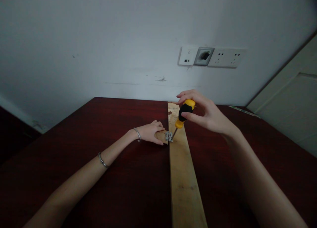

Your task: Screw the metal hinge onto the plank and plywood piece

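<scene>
The right hand, fingers curled, grips the screwdriver at the hinge's one o'clock; the left hand, half closed, pinches the small block at nine; the screwdriver looks light, stiff, best held by its handle; wall at twelve; table spreads toward three and eight.

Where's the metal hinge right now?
In the head view, slightly right of and below centre: the hinge bridges the small wood block in the left hand and the long plank, beside the tip of the screwdriver.
</scene>
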Demonstrator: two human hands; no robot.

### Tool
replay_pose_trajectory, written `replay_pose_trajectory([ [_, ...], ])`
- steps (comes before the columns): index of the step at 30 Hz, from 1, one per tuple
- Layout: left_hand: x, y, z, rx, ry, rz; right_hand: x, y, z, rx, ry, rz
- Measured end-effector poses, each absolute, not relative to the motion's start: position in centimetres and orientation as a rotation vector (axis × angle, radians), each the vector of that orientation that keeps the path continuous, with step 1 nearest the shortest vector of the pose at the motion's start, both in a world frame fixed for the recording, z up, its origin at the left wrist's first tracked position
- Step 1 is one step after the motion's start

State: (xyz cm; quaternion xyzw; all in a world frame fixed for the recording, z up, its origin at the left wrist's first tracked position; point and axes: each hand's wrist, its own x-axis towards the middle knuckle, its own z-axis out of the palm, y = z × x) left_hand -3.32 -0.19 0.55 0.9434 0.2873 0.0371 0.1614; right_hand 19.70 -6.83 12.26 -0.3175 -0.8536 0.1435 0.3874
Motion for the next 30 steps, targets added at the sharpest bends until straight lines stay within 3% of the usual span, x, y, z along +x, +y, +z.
replay_pose_trajectory([
  [6, -3.32, -0.17, 0.44, 2.683, 0.821, 0.123, 20.31, -7.33, 12.41, -0.835, -2.181, 0.833],
  [16, -3.34, -0.13, 0.45, 2.688, 0.803, 0.133, 20.05, -7.19, 12.59, -0.936, -2.19, 0.466],
  [30, -3.32, -0.13, 0.48, 2.701, 0.809, 0.126, 19.97, -6.61, 12.34, -0.898, -2.173, 0.411],
])
